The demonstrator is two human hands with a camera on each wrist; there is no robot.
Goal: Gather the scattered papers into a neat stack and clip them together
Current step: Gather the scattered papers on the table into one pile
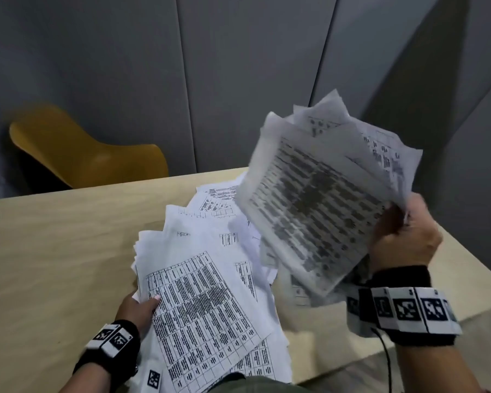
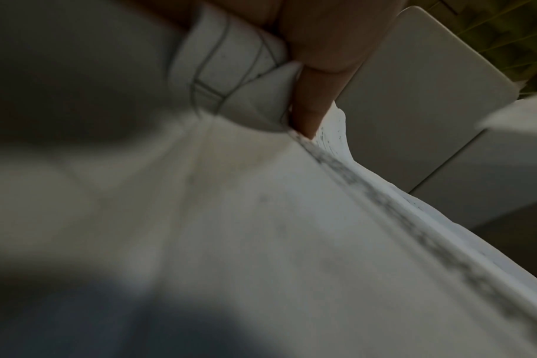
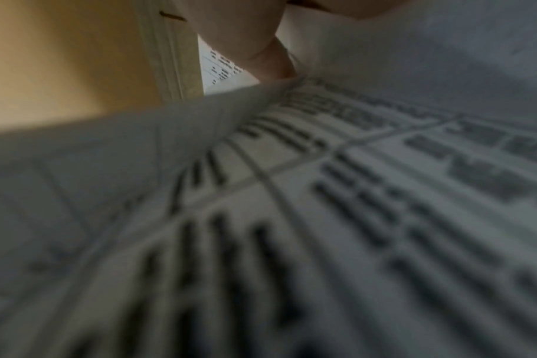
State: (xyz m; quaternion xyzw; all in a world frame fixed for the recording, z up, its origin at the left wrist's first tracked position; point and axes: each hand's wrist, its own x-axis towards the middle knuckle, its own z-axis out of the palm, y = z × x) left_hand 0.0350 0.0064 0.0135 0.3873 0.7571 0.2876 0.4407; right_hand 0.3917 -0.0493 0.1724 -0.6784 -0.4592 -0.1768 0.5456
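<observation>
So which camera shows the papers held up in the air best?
The head view: the whole raised bunch shows there, fanned out and uneven, gripped by the right hand above the table. The right wrist view shows only one blurred printed sheet up close. The left wrist view shows only a blurred white corner of it at the right edge.

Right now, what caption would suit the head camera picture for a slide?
Right hand lifts a fanned bundle of papers while left hand holds the spread sheets on the table.

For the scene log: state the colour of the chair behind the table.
Mustard yellow chair, clearest in the head view.
</observation>
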